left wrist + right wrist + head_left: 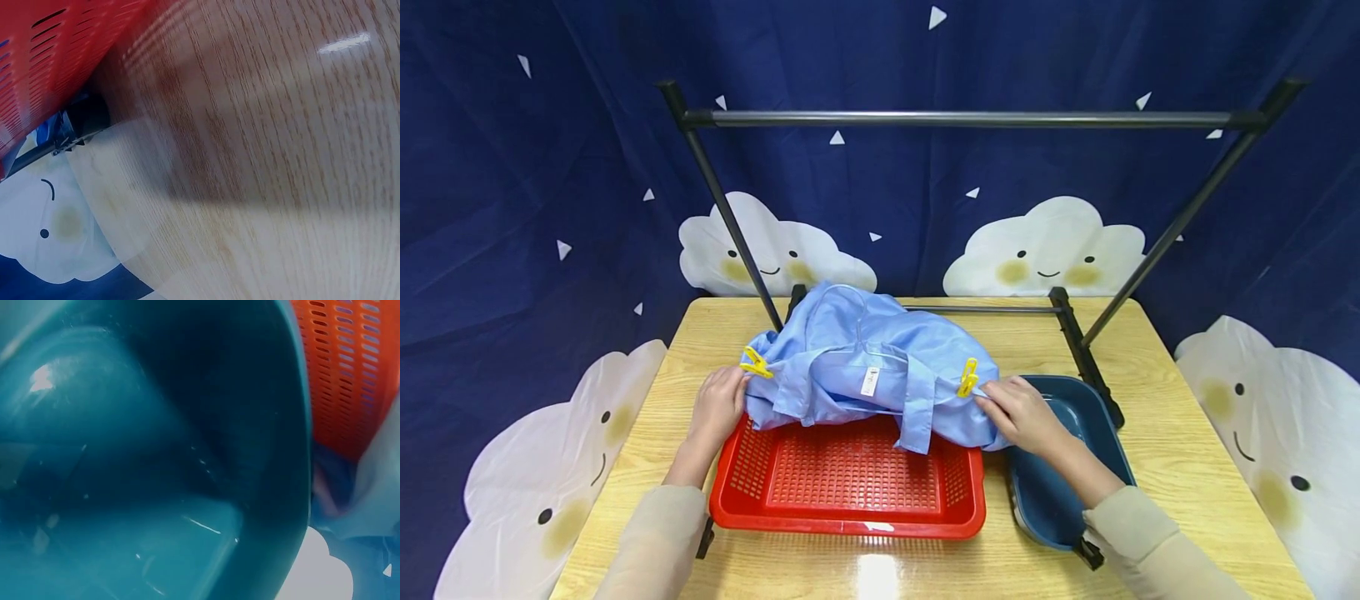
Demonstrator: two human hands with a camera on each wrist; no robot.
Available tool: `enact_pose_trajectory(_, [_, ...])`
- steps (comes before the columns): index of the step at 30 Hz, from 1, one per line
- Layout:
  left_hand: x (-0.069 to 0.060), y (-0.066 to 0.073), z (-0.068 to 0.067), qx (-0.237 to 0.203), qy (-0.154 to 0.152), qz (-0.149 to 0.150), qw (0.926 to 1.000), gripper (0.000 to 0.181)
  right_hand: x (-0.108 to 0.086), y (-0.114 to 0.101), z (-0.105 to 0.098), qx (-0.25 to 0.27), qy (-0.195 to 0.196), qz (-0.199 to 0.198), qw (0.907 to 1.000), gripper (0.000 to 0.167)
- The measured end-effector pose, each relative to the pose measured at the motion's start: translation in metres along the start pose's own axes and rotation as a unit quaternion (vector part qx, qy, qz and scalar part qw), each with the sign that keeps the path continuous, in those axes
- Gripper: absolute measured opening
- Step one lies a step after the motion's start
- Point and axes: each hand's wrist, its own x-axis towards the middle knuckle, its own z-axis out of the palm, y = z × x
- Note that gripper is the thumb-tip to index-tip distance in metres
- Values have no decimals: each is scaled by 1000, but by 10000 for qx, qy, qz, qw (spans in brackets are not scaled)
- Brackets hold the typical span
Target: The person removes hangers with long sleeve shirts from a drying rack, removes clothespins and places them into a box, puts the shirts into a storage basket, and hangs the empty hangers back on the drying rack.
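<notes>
Evidently gripped a blue garment point(838, 390) at both ends, with left hand point(718, 402) beside one yellow clip point(757, 363) and right hand point(1021, 410) beside the other clip point(967, 377). Held it across the rear of a red basket point(850, 527), with a hanger point(859, 337) near its middle. Called, presumably, for level hands, even outward tension and no knock to either clip. Showed both grips in the head view alone; disclosed in the left wrist view the basket's slotted outer side point(75, 44), hidden from above.

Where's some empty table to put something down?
The table is bare right of the blue tub and in front of the red basket. The basket's far side is crowded: the left hand and right hand hold the blue garment there.
</notes>
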Motion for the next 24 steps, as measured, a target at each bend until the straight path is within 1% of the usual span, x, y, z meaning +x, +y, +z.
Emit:
enact_pose_trajectory(2, [0,0,1,-58,128,20,9999,50,2,0,-4,-69,-184,-30,9998,35])
enact_pose_trajectory(6, [0,-1,1,-129,287,25,9995,49,5,1,-14,-171,-473,-48,9987,27])
enact_pose_trajectory(8, [-1,-1,1,-143,333,26,9993,47,8,2,-20,-224,-575,22,9981,23])
enact_pose_trajectory(10, [-1,-1,2,-150,364,29,9992,45,12,3,-27,-260,-634,148,9975,23])
enact_pose_trajectory(14, [0,0,1,-96,366,18,9993,45,24,6,-40,-323,-580,390,9970,30])
enact_pose_trajectory(19, [0,0,0,15,348,28,9994,48,40,7,-52,-384,-391,492,9973,36])
enact_pose_trajectory(21, [0,1,-1,43,335,45,9994,48,45,6,-54,-445,-407,466,9971,38])
enact_pose_trajectory(24, [1,1,-1,71,306,59,9995,47,51,4,-56,-603,-571,434,9956,41])
